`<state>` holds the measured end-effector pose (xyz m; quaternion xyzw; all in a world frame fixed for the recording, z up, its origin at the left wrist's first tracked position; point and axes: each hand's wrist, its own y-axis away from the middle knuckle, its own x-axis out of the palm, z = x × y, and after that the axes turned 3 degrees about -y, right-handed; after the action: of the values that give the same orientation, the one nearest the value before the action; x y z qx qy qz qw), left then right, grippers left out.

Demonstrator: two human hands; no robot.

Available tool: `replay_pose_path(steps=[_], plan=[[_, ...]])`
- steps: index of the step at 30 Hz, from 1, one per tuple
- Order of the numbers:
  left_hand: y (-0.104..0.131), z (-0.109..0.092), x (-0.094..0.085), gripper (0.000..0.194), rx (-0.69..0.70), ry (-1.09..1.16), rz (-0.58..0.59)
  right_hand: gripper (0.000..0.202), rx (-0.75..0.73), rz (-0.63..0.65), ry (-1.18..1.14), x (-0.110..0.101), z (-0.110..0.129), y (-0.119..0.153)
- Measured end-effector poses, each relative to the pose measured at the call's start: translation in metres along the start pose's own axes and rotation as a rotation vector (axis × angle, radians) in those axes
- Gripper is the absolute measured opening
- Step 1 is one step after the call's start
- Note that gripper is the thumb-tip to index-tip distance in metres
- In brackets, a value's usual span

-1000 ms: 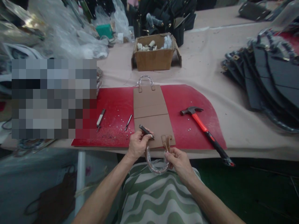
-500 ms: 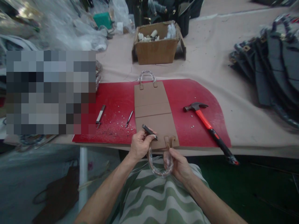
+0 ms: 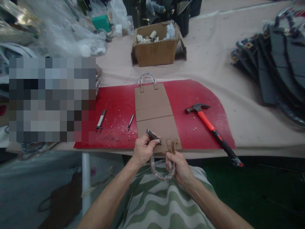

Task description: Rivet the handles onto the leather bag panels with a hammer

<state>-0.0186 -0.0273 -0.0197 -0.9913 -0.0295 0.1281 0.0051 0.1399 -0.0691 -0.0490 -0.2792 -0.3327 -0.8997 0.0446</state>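
Observation:
A brown leather bag panel (image 3: 153, 106) lies flat, with a plastic-wrapped handle (image 3: 147, 75) at its far end. At the near edge hangs a second wrapped handle (image 3: 163, 177), looping down over my lap. My left hand (image 3: 143, 148) is closed round a short dark metal rod-like tool (image 3: 151, 135), tilted over the panel's near edge; its lower tip is partly covered by my fingers. With my right hand (image 3: 181, 167) I pinch the near handle's right side, just below its leather tab (image 3: 175, 144). One tab end stands up off the panel.
Under the panel is a red mat (image 3: 114, 98). A claw hammer (image 3: 209, 122) rests right; a thin metal punch (image 3: 130, 123) and a pale-handled tool (image 3: 101, 121) lie left among small bits. Behind stand a cardboard box (image 3: 154, 54) and, far right, stacked dark bag pieces (image 3: 269, 66).
My right hand has shifted a little left and its fingers now wrap further over the handle. My left hand keeps the tool at nearly the same spot. The whole view has shifted slightly.

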Motion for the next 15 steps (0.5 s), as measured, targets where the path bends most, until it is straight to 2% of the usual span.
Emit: replay_pose_path(steps=[8, 15], plan=[[0.005, 0.005, 0.003, 0.011, 0.112, -0.142, -0.008, 0.034, -0.02, 0.011, 0.024, 0.003, 0.003, 0.003], [0.001, 0.011, 0.001, 0.012, 0.33, -0.39, 0.032, 0.034, -0.037, -0.045, 0.023, 0.014, 0.008, 0.002]])
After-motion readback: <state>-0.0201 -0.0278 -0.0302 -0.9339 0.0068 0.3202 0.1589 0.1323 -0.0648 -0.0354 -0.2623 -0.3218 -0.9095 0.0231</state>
